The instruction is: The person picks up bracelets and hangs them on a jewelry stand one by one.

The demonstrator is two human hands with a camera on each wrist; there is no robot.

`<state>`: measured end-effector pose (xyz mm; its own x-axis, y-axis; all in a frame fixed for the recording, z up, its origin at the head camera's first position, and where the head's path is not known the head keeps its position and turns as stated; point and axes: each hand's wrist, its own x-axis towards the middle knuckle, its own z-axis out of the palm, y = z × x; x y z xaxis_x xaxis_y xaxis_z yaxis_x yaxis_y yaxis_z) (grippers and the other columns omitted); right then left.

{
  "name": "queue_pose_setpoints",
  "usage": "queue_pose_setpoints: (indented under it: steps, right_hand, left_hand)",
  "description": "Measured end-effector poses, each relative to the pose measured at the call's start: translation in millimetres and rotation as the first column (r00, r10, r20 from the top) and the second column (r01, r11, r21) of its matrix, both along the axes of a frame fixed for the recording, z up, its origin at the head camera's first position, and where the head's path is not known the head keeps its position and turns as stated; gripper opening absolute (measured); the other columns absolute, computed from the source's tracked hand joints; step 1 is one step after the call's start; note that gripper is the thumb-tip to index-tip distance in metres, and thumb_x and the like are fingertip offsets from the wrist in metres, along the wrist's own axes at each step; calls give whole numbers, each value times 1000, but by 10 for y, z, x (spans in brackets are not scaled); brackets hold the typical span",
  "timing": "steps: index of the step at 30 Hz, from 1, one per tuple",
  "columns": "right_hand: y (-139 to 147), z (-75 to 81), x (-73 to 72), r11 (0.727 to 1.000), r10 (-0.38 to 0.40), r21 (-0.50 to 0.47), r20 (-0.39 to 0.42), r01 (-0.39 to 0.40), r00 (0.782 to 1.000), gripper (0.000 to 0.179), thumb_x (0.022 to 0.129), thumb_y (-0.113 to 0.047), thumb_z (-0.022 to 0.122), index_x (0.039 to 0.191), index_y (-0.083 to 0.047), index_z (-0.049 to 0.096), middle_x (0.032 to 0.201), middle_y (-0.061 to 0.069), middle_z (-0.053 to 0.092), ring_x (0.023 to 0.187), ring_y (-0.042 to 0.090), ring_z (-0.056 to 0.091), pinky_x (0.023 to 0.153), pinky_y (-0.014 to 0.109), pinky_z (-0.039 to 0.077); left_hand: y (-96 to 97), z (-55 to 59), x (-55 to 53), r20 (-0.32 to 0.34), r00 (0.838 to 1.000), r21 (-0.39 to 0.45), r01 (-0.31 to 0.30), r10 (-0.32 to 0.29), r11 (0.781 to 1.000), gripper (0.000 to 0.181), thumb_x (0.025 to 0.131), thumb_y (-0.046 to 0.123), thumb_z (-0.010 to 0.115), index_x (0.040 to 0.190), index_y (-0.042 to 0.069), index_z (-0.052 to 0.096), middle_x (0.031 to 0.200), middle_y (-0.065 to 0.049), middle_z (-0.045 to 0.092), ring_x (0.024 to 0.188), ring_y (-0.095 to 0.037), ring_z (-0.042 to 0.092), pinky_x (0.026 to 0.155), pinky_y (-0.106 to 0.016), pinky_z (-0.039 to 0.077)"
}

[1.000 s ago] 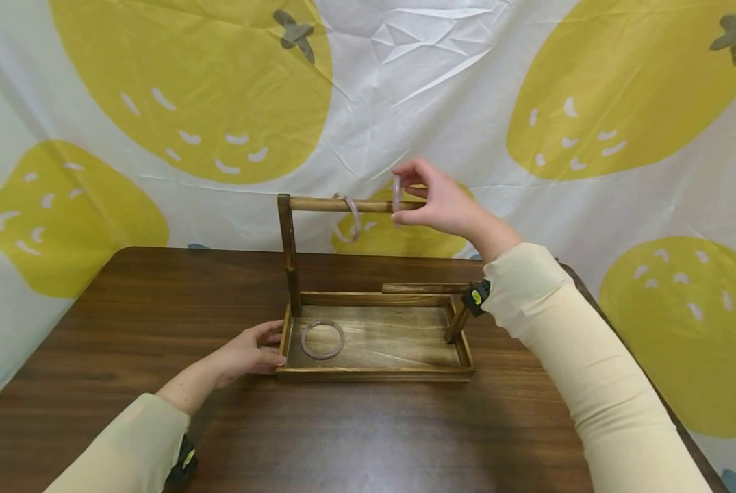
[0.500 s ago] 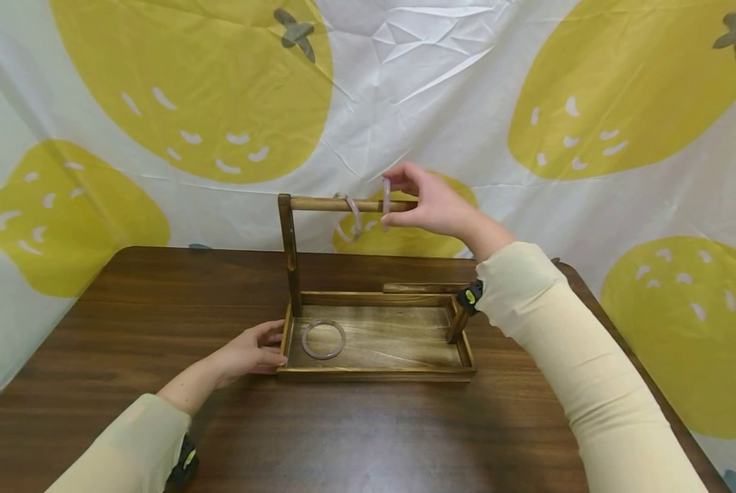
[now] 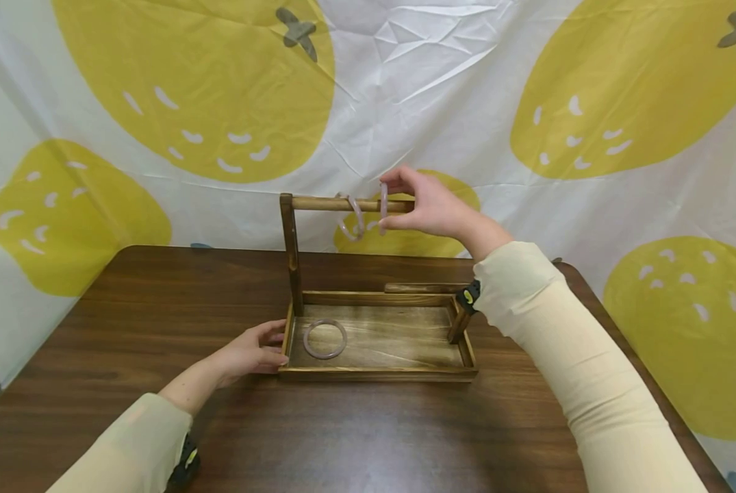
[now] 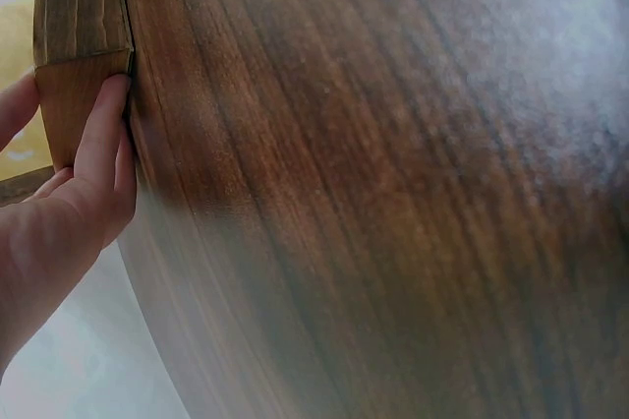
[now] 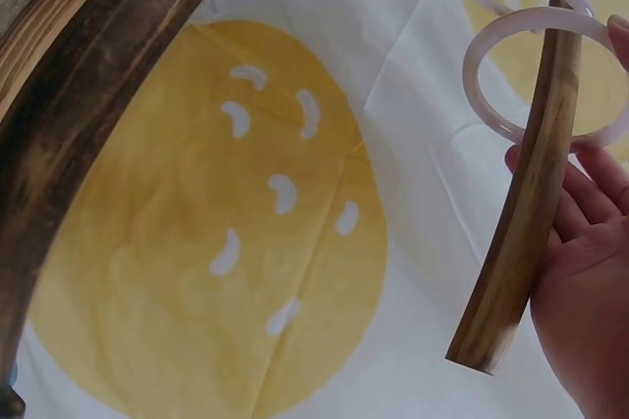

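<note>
My right hand pinches a pale lilac bangle between thumb and fingers. In the right wrist view the held bangle encircles the upper wooden bar near its free end. Just left of it, another bangle hangs tilted on the same bar. A third bangle lies flat in the tray of the wooden stand, toward its left end. My left hand holds the tray's left end, its fingertips against the end wall in the left wrist view.
A tall post rises at the tray's left end and carries the upper bar. On the right, a short post carries a lower bar. The stand sits on a dark wooden table. A lemon-print cloth hangs behind.
My right hand has moved left and slightly down, carrying the bangle along the upper bar toward the hanging one. The left hand stays at the tray's end.
</note>
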<state>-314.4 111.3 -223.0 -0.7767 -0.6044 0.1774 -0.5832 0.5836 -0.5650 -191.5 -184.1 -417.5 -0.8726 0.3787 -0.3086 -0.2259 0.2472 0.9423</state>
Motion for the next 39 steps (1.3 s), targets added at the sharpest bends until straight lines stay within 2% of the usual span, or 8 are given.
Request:
queue_pose_setpoints:
  steps: [13, 21, 26, 34, 39]
  right_hand:
    - [-33, 0, -1, 994, -6, 107, -62, 13, 998, 62, 75, -27, 77, 125, -5, 48, 129, 11, 56, 124, 24, 48, 109, 38, 35]
    - [-62, 7, 10, 972, -14, 232, -110, 39, 994, 64, 74, -34, 77, 124, -7, 48, 130, 9, 56, 122, 24, 50, 106, 38, 38]
    - [-81, 3, 14, 961, -12, 270, -146, 51, 989, 63, 73, -36, 77, 123, -9, 49, 128, 8, 56, 120, 24, 50, 104, 38, 40]
    - [-85, 14, 37, 945, -9, 322, -162, 61, 987, 69, 74, -41, 75, 129, -10, 47, 134, 8, 52, 125, 25, 46, 107, 40, 37]
    - [-62, 29, 63, 940, -6, 333, -187, 69, 982, 79, 77, -50, 70, 139, -11, 41, 141, 7, 47, 131, 26, 39, 110, 42, 33]
  left_hand:
    - [6, -7, -11, 3, 1000, 1, -6, 6, 1000, 76, 88, -2, 57, 147, -5, 9, 144, -36, 24, 109, -28, 56, 91, -42, 52]
    - [14, 7, -8, 6, 1000, 5, -11, 11, 1000, 76, 88, -3, 56, 147, -6, 9, 144, -36, 24, 106, -25, 57, 91, -41, 52]
    - [14, 2, -10, 3, 1000, 6, -13, 13, 1000, 76, 88, -3, 57, 147, -6, 10, 143, -36, 25, 106, -25, 57, 91, -41, 52]
    - [8, -4, -9, 2, 1000, 2, -12, 12, 1000, 76, 88, -2, 57, 147, -5, 11, 143, -36, 24, 105, -25, 57, 91, -41, 52]
    - [5, -7, -5, 0, 1000, 1, -16, 16, 1000, 76, 87, -3, 58, 147, -6, 11, 143, -36, 24, 105, -24, 58, 90, -41, 52]
